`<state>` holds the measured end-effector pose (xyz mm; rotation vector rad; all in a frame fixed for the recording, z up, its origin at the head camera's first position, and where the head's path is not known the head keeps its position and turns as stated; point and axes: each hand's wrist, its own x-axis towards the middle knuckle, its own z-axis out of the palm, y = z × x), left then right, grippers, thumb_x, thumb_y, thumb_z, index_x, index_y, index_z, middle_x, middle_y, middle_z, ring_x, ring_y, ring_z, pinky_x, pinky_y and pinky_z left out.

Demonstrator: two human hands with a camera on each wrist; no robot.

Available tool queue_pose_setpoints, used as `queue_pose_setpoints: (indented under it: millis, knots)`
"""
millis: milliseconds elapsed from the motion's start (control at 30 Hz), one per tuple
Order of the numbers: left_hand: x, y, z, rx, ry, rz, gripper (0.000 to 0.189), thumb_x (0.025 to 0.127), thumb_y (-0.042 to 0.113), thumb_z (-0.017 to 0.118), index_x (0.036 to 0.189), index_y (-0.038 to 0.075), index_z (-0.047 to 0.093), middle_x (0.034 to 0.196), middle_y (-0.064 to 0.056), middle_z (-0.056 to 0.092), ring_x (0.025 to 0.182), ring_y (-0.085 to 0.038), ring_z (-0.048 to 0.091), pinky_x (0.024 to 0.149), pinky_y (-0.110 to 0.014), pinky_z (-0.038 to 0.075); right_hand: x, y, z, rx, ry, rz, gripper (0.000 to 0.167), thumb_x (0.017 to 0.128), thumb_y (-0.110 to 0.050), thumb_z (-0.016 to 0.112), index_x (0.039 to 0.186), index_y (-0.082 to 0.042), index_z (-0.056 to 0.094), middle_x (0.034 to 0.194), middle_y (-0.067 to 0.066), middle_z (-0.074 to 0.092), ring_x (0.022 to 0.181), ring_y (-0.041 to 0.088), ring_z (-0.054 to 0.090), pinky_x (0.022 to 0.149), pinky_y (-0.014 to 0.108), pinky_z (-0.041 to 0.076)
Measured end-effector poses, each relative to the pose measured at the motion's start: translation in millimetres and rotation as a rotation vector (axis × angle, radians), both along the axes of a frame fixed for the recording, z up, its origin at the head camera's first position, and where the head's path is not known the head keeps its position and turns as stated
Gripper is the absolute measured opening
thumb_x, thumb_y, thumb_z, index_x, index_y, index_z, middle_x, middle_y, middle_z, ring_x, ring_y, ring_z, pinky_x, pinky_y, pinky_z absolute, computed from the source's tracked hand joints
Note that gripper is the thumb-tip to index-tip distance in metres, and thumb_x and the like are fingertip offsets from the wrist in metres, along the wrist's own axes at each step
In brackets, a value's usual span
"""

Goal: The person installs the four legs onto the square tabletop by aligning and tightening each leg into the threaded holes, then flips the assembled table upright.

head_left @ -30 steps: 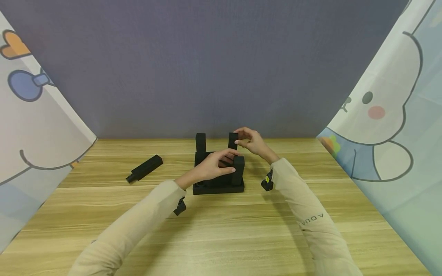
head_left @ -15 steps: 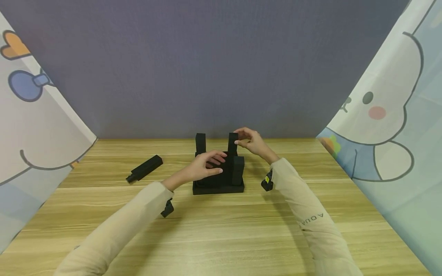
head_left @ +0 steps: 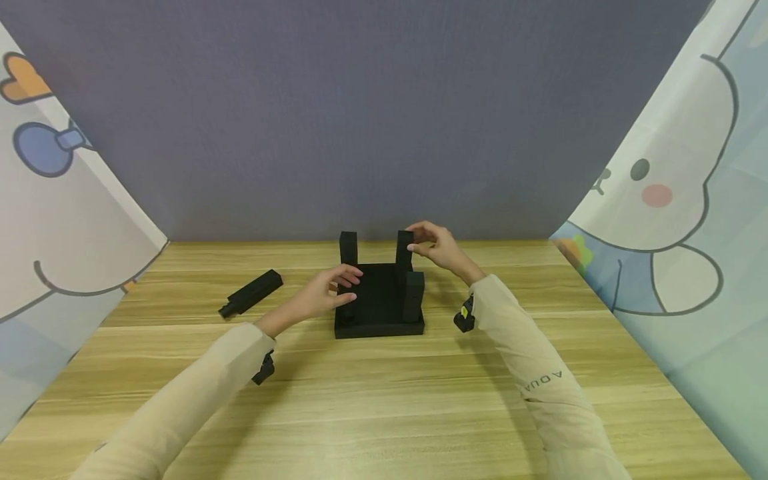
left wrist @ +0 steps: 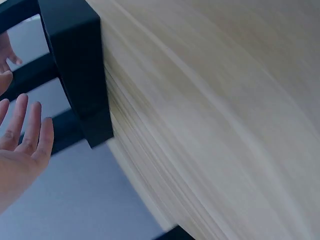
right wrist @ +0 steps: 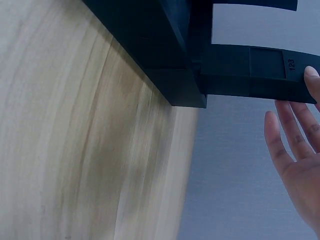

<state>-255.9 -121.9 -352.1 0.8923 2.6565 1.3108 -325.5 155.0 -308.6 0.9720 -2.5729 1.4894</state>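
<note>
A square black base (head_left: 379, 329) lies on the table with black posts standing upright at three corners: rear left post (head_left: 349, 248), rear right post (head_left: 405, 248) and front right post (head_left: 414, 297). My right hand (head_left: 443, 249) pinches the rear right post near its top; in the right wrist view the thumb lies on the face of this post (right wrist: 232, 70), by a small "123" marking. My left hand (head_left: 318, 295) hovers by the left side of the base, holding nothing. Its fingers are loosely extended in the left wrist view, beside the black frame (left wrist: 80, 75).
A loose black post (head_left: 255, 292) with a narrower stepped end lies on the wooden table (head_left: 384, 413), left of the base. A grey panel (head_left: 372, 120) rises along the table's back edge. Printed cloths (head_left: 666, 173) hang at both sides.
My left hand has moved left, from the front right post across to the left side of the base. My right hand stays on the rear right post.
</note>
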Motion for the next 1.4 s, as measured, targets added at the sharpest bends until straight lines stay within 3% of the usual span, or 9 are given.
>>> queue_pose_setpoints:
  millis: [300, 567, 867, 1200, 1400]
  knots:
    - [0.3, -26.8, 1.2, -0.063, 0.054, 0.1, 0.041, 0.083, 0.005, 0.065, 0.122, 0.003, 0.053, 0.113, -0.02, 0.059, 0.103, -0.036, 0.057, 0.084, -0.053, 0.046, 0.3, 0, -1.0, 0.017, -0.012, -0.006, 0.035, 0.087, -0.004, 0.06, 0.12, 0.004, 0.052, 0.113, 0.026, 0.055, 0.103, 0.039, 0.054, 0.085, 0.051, 0.045]
    - [-4.1, -52.2, -3.6, -0.207, 0.089, 0.182, 0.041, 0.083, 0.014, 0.068, 0.121, 0.01, 0.053, 0.116, -0.017, 0.059, 0.103, -0.033, 0.058, 0.085, -0.051, 0.046, 0.6, 1, -3.0, 0.022, -0.012, -0.003, 0.035, 0.087, -0.003, 0.059, 0.121, 0.004, 0.052, 0.115, 0.025, 0.054, 0.104, 0.038, 0.054, 0.084, 0.049, 0.047]
    - [-9.1, -71.1, -6.1, -0.305, 0.104, 0.259, 0.044, 0.083, 0.012, 0.068, 0.123, 0.005, 0.052, 0.116, -0.02, 0.058, 0.105, -0.037, 0.055, 0.088, -0.051, 0.045, 1.1, 0, -1.9, 0.01, -0.019, -0.001, 0.035, 0.087, -0.002, 0.059, 0.121, 0.006, 0.051, 0.115, 0.026, 0.053, 0.104, 0.04, 0.054, 0.086, 0.049, 0.046]
    - [-16.5, -91.2, -9.1, -0.328, 0.092, 0.324, 0.043, 0.084, 0.011, 0.066, 0.123, 0.002, 0.05, 0.118, -0.024, 0.053, 0.109, -0.042, 0.05, 0.09, -0.052, 0.042, 0.9, 1, -1.0, 0.014, -0.025, -0.007, 0.036, 0.087, -0.001, 0.059, 0.121, 0.005, 0.051, 0.116, 0.026, 0.053, 0.106, 0.041, 0.054, 0.088, 0.05, 0.046]
    - [-19.4, -99.7, -10.9, -0.36, 0.111, 0.35, 0.044, 0.083, 0.012, 0.067, 0.122, 0.0, 0.05, 0.117, -0.025, 0.053, 0.109, -0.041, 0.049, 0.09, -0.052, 0.042, -11.0, 2, -11.4, 0.011, -0.013, -0.008, 0.036, 0.087, -0.003, 0.059, 0.121, 0.003, 0.051, 0.117, 0.025, 0.053, 0.106, 0.04, 0.053, 0.087, 0.052, 0.044]
